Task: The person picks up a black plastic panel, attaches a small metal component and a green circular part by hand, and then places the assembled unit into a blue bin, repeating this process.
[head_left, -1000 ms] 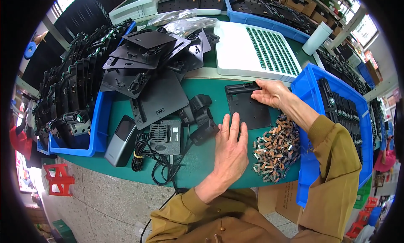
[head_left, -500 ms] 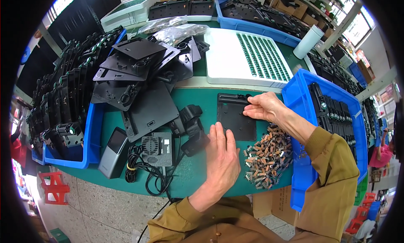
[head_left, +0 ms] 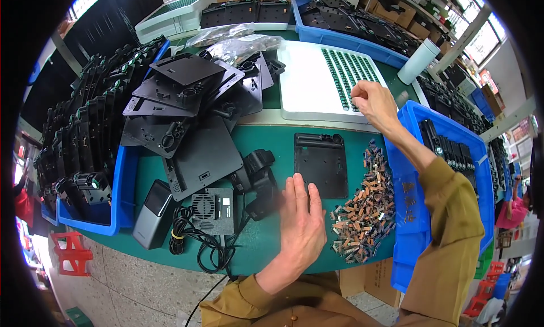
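A flat black plastic panel (head_left: 321,171) lies on the green mat in front of me. My left hand (head_left: 303,222) rests flat at its near left corner, fingers stretched out and holding nothing. My right hand (head_left: 376,107) is over the near edge of a white foam tray (head_left: 303,86), beside rows of small green parts (head_left: 352,66). Its fingers are bent together in a pinch, and whether a part is between them is hidden. To the right of the panel is a heap of small brown and silver components (head_left: 365,214).
Left of the panel are a black clamp-like device (head_left: 258,182), a boxy fan unit (head_left: 212,211) with coiled cable, a grey power bank (head_left: 153,214) and stacked black panels (head_left: 209,151). Blue bins (head_left: 405,236) filled with black assemblies flank the mat. A pale bottle (head_left: 419,61) stands behind.
My right hand has moved away from the panel's upper right corner, up to the rows of green parts on the tray. My left hand stays about where it was.
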`<move>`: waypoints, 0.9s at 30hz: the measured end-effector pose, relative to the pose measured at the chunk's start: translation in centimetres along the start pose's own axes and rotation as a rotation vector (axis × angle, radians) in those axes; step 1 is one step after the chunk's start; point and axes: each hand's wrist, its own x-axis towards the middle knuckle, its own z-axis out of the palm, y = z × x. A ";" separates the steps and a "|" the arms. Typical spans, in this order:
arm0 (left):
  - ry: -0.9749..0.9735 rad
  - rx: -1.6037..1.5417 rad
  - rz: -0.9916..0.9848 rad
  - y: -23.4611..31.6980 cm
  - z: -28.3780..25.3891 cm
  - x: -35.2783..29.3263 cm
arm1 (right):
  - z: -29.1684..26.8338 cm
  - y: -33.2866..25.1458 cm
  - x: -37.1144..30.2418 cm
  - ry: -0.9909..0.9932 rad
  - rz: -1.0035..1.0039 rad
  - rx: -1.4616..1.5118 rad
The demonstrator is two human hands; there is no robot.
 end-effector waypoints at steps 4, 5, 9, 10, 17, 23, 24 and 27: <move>-0.005 -0.023 -0.009 0.1 0.1 0.0 | 1.0 0.2 1.5 -0.100 -0.039 -0.285; -0.008 -0.024 -0.010 0.1 0.1 0.1 | 1.5 0.7 1.7 -0.093 -0.085 -0.332; -0.013 -0.019 -0.019 0.0 0.0 0.0 | 2.1 0.8 2.4 -0.117 -0.199 -0.355; -0.015 -0.019 -0.019 -0.1 0.0 0.0 | 2.2 1.1 2.5 -0.118 -0.197 -0.354; -0.002 -0.014 0.004 0.1 0.0 -0.1 | 0.8 1.8 2.4 -0.206 -0.208 -0.081; 0.002 -0.007 0.017 0.1 0.0 -0.1 | -1.1 -0.2 0.6 -0.267 -0.012 0.468; 0.005 0.004 0.010 -0.2 0.0 -0.2 | -0.9 -1.3 -0.4 -0.281 -0.017 0.477; 0.007 0.000 0.017 -0.2 -0.2 -0.2 | -1.1 -2.5 -2.9 -0.466 0.075 0.532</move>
